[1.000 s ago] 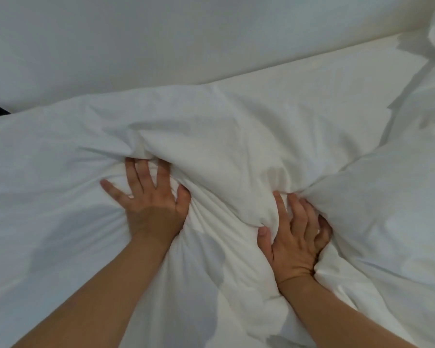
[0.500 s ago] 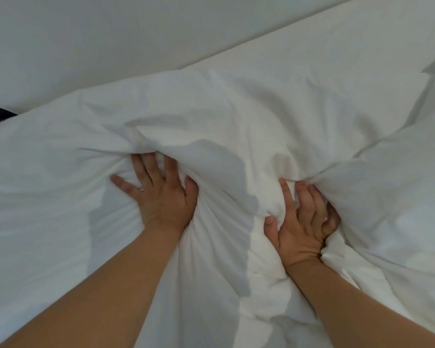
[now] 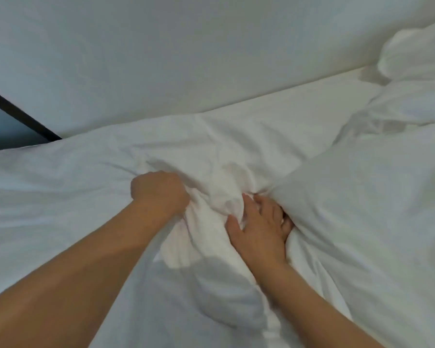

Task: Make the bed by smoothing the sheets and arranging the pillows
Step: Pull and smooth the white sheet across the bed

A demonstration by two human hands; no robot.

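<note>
A white duvet (image 3: 60,197) covers the bed, bunched into folds at the middle. My left hand (image 3: 158,192) is curled into a fist and grips a fold of the duvet at its top edge. My right hand (image 3: 260,227) lies just to the right, with its fingers dug into the crease between the bunched fold and a puffed part of the duvet (image 3: 362,222); its fingertips are hidden in the fabric. A white pillow (image 3: 417,54) lies at the far right against the wall. The bare white sheet (image 3: 299,109) shows beyond the duvet.
A white wall (image 3: 161,59) runs along the bed's far side. A dark frame edge (image 3: 18,114) shows at the far left, past the bed's corner.
My left hand has closed from flat fingers into a fist on the duvet fold and moved right, closer to my right hand. The view has swung, bringing the pillow into sight.
</note>
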